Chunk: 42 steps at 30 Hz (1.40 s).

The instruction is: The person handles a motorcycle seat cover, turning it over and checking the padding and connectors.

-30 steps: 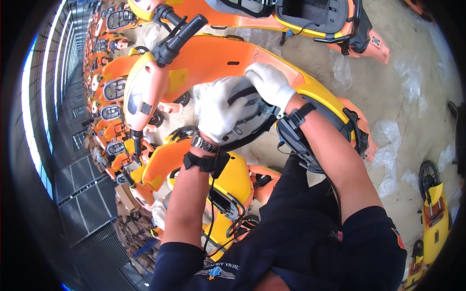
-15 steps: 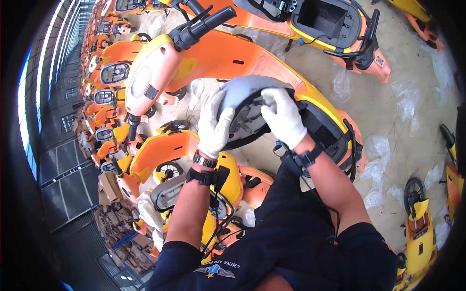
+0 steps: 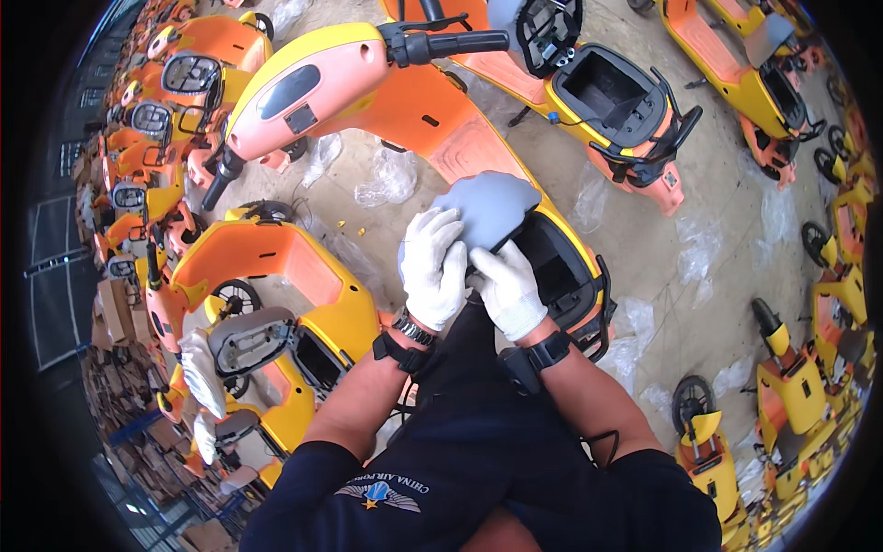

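A grey scooter seat (image 3: 489, 207) is between my two gloved hands, its smooth top turned up toward me. My left hand (image 3: 432, 267), in a white glove, is closed on its left side with the fingers lying over the cover. At the near edge my right hand (image 3: 508, 290), also gloved in white, grips the seat; part of its fingers is hidden underneath. Just right of the seat lies the open black storage box (image 3: 550, 262) of an orange and yellow scooter (image 3: 405, 115). The seat's underside is hidden.
Another scooter with its seat raised shows an open storage box (image 3: 612, 92) at the far right. On the left stands a further scooter (image 3: 267, 258) with a tilted seat (image 3: 253, 340). Clear plastic wrap (image 3: 386, 179) litters the floor. Rows of scooters stand around.
The seat has tipped over, so its top shows instead of its hollow underside. My hands have come closer together and nearer to my body. The whole view has shifted.
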{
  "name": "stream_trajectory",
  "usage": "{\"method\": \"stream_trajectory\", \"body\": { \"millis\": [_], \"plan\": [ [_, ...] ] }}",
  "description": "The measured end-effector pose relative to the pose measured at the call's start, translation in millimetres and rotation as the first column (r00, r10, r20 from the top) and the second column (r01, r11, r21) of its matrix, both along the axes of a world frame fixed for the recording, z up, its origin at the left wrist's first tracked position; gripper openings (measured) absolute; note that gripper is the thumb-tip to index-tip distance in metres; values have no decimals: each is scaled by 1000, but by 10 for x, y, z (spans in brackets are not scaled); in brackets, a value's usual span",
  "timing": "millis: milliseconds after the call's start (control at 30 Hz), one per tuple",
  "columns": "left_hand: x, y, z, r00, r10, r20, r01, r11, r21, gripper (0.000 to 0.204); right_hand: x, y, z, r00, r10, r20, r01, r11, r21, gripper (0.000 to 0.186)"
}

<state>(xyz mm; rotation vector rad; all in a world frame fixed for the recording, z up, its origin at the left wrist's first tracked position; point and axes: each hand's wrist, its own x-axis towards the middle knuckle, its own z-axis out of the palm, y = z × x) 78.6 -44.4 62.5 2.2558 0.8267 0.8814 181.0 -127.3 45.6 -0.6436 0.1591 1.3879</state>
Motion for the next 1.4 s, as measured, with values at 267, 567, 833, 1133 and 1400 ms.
{"method": "stream_trajectory", "body": {
  "millis": [267, 567, 833, 1133, 1400],
  "plan": [
    [96, -114, 59, 998, -21, 56, 15, 995, 98, 28, 25, -79, 24, 972, 84, 219, -32, 972, -232, 23],
    [83, 69, 71, 996, 10, 91, -19, 995, 96, 32, 57, 30, 140, 890, 188, 416, -92, 967, -239, 24],
    [-22, 209, -27, 988, 127, 88, -140, 976, 166, 27, 23, 101, 60, 641, 307, 704, -143, 948, -283, 11],
    [6, 319, 37, 994, 99, 54, -107, 977, 182, 28, 100, 324, -112, 679, 182, 711, -121, 983, -137, 12],
    [-462, -464, -342, 917, 382, 118, 28, 231, -973, 39, 273, 428, -201, 490, 466, 736, -310, 883, -352, 11]
  ]
}}
